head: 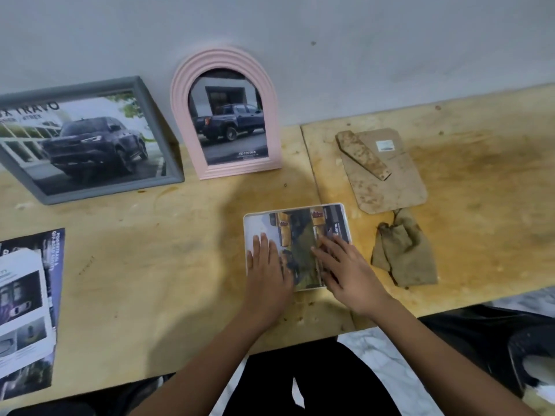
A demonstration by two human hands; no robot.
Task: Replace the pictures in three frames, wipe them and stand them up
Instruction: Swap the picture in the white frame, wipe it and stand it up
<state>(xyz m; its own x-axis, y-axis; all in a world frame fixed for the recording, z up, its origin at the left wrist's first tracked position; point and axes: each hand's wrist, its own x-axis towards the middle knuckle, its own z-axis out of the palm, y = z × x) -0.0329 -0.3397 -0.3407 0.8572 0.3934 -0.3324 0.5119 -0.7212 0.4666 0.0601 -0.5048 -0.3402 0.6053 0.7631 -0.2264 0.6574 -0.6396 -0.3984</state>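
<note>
Third frame: new picture being pressed into place.

The white frame lies flat on the surface, face down by the look of it, with a cut picture laid in its back. Left hand and right hand both rest flat on it, fingers spread, each grip wide and closed on nothing. The grey frame and pink frame stand against the wall, each showing a truck photo, so two seem done. The backing board with its stand lies just beyond, the cloth beside the frame on the right. Spare prints sit well apart at left. Next, I judge, the picture needs squaring inside the rim, then the backing fitted over it, before wiping and standing.
</note>
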